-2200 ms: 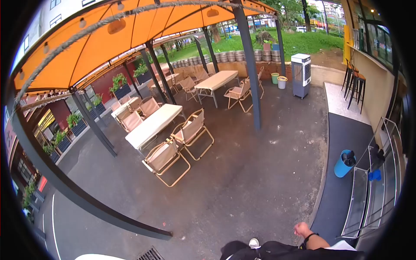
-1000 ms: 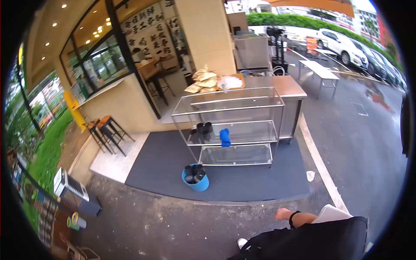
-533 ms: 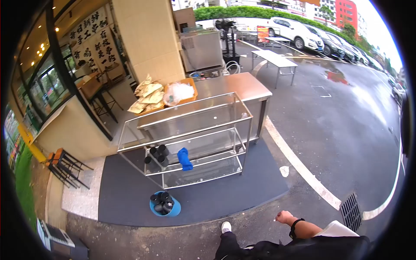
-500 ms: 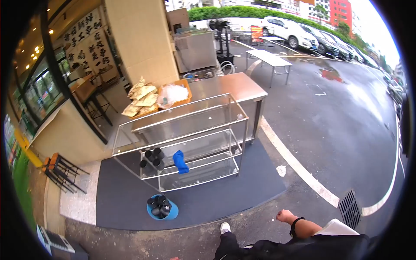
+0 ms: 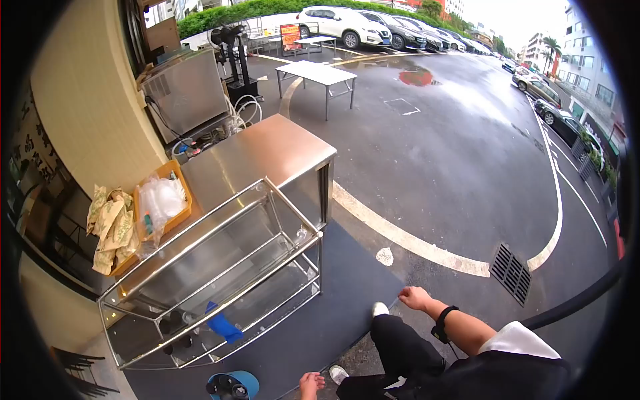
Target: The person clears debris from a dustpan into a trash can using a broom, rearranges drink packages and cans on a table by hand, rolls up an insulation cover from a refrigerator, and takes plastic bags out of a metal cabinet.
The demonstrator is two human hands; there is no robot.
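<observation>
My right hand hangs over the edge of the dark mat, its fingers curled, with a black band on the wrist. At the bottom edge my left hand shows in part, fingers loosely bent; what it may hold is too small to make out. To its left stands a blue bucket with black objects inside. The glass-shelved metal rack is ahead and left, with a blue cloth over a lower rail and black cups on a shelf.
Behind the rack a steel counter bears an orange tray of plastic bags and crumpled tan packets. A white table stands further off. A floor drain lies at the right, a dark curved pole beside it.
The view has turned right and come closer to the rack and counter. My left hand has risen further into view at the bottom. More of the parking area shows.
</observation>
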